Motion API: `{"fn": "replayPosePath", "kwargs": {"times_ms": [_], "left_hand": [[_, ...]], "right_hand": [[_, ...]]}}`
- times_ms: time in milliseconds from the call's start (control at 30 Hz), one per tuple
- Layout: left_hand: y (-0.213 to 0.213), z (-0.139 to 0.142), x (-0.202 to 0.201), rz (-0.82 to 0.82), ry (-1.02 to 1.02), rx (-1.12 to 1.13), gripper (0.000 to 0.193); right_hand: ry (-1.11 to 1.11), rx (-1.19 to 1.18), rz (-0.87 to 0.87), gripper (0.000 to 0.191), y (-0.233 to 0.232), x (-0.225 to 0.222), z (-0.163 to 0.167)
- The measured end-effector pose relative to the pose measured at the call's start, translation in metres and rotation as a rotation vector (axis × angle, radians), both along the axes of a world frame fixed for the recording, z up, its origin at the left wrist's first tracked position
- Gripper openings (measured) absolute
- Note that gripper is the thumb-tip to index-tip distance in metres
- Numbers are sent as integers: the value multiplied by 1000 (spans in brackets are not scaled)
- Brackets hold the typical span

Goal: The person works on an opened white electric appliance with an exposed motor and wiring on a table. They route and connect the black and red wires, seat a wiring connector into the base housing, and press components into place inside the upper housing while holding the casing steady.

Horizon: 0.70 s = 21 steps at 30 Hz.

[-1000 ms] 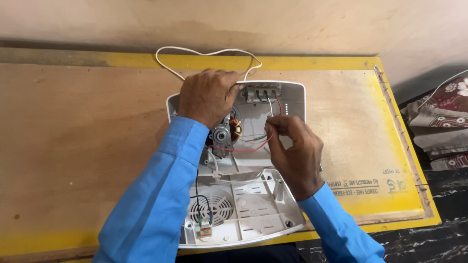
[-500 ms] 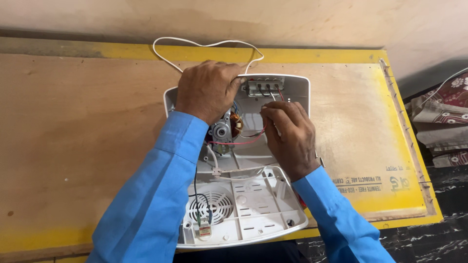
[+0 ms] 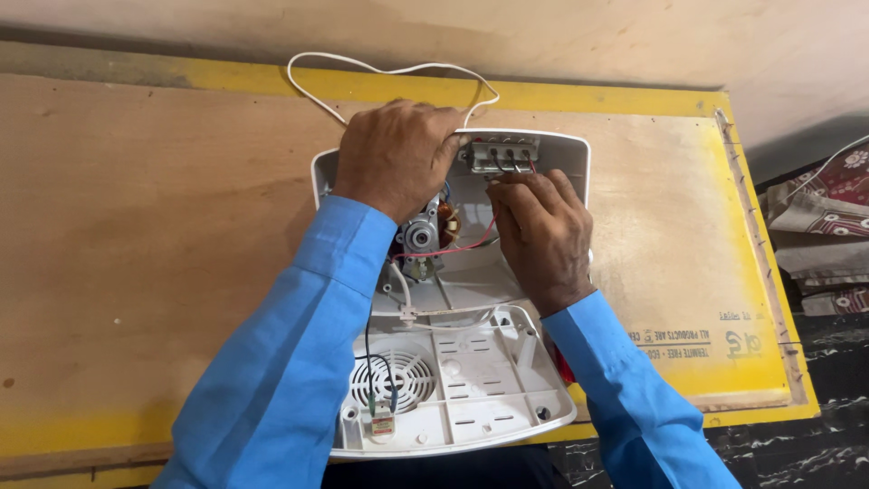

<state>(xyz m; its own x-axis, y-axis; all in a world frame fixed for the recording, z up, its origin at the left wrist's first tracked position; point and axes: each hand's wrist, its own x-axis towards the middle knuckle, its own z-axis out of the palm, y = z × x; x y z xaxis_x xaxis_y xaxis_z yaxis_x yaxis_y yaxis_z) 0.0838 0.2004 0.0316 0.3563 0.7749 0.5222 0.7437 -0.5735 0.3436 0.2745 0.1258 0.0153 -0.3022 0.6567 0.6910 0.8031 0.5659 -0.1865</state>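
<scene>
Plywood worktop point(image 3: 136, 235), brown face, yellow painted border. Plain beige wall point(image 3: 561, 36) behind. Dark marbled floor point(image 3: 815, 453) at right; patterned folded cloth point(image 3: 828, 217) beside the worktop. Even, soft light.

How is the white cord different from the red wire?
The white cord is thick and lies outside the white case, looping over the yellow board edge; the red wire is thin and sits inside the case. The cord runs in under the left hand; the red wire passes from near the motor under the right hand. Both curve loosely.
</scene>
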Motion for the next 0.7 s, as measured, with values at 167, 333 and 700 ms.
{"fn": "replayPosePath", "kwargs": {"times_ms": [167, 333, 700], "left_hand": [[3, -1, 4, 5, 43, 9, 17], [4, -2, 5, 20, 47, -15, 17], [3, -1, 4, 27, 63, -9, 20]], "right_hand": [[48, -14, 30, 18, -1, 2, 1], [55, -7, 40, 18, -1, 3, 0], [39, -35, 21, 17, -2, 5, -4]]}}
